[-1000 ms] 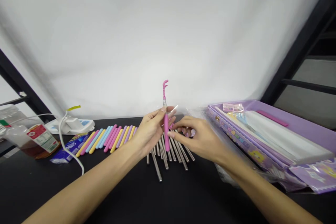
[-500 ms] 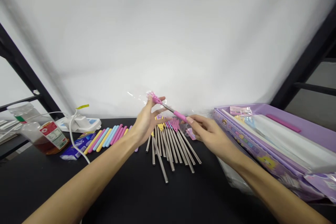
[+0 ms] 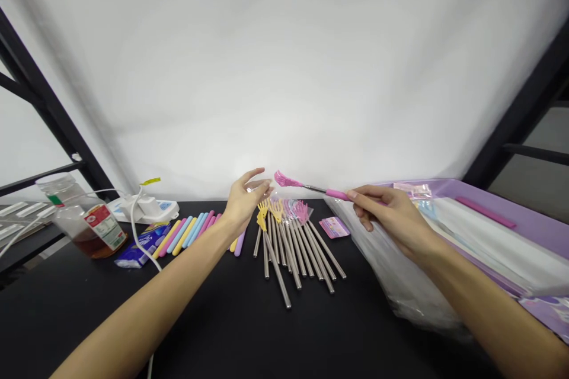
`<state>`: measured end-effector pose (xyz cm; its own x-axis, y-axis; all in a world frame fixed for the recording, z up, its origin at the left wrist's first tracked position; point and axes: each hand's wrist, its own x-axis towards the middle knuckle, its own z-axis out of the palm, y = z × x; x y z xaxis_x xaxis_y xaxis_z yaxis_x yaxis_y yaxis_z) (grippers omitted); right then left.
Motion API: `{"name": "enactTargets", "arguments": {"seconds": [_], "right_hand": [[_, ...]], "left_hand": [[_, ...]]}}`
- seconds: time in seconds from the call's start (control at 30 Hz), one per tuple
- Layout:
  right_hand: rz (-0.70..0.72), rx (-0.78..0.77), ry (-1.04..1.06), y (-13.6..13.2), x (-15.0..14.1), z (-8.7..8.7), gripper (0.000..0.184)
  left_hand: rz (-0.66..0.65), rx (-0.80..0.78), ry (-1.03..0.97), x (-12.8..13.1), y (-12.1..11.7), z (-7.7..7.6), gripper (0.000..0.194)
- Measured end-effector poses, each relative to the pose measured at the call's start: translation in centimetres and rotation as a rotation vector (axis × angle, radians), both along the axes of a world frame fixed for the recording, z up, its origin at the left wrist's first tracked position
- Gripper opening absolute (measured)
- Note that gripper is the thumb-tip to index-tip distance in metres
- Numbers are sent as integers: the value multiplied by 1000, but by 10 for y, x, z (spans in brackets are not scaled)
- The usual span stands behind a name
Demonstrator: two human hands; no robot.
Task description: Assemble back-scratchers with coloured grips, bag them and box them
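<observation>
My right hand (image 3: 384, 207) is closed on the pink handle of a back scratcher (image 3: 291, 181), whose pink hand-shaped head points left above the table. To its left, my left hand (image 3: 245, 198) has its fingers curled on a clear plastic wrapper (image 3: 265, 188), which is hard to make out. Below the hands lies a pile of metal back scratcher rods (image 3: 306, 249) with yellow, pink and purple hand-shaped heads. Coloured handles (image 3: 189, 231) in yellow, pink, blue and purple lie in a row, partly behind my left forearm.
Pink printed cards (image 3: 334, 227) lie right of the rods. A clear plastic bag (image 3: 400, 284) lies beside a purple box (image 3: 537, 228) at right. On the left are a blue packet (image 3: 137, 249), a bottle of brown liquid (image 3: 95, 231) and a white power strip (image 3: 164, 211) with a cable.
The back scratcher has moved right with my right hand, and its head has come out of the clear wrapper. My left hand no longer touches the scratcher.
</observation>
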<state>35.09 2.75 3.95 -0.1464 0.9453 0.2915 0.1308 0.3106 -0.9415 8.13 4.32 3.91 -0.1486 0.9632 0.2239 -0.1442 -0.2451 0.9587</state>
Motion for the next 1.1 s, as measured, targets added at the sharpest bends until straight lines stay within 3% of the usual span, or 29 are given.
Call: {"name": "enactTargets", "arguments": {"seconds": [0.17, 0.27, 0.5, 0.6, 0.7, 0.83, 1.1], "right_hand": [[-7, 11, -38, -4, 2, 3, 36], [-22, 33, -111, -4, 5, 7, 38], [-138, 89, -308, -3, 20, 14, 39], [-184, 81, -347, -2, 25, 14, 42], [-210, 83, -376, -1, 29, 13, 46], [-203, 137, -409, 1, 30, 12, 49], [-212, 272, -442, -1, 21, 10, 39]], "left_hand": [[56, 89, 157, -3, 5, -2, 39], [43, 101, 128, -2, 6, -3, 33], [13, 27, 83, 10, -5, -2, 60], [-41, 63, 117, 9, -4, -4, 55], [-32, 93, 178, 7, -1, -8, 44], [-19, 107, 184, 6, 0, -11, 45], [-22, 129, 243, 13, -7, -12, 44]]}}
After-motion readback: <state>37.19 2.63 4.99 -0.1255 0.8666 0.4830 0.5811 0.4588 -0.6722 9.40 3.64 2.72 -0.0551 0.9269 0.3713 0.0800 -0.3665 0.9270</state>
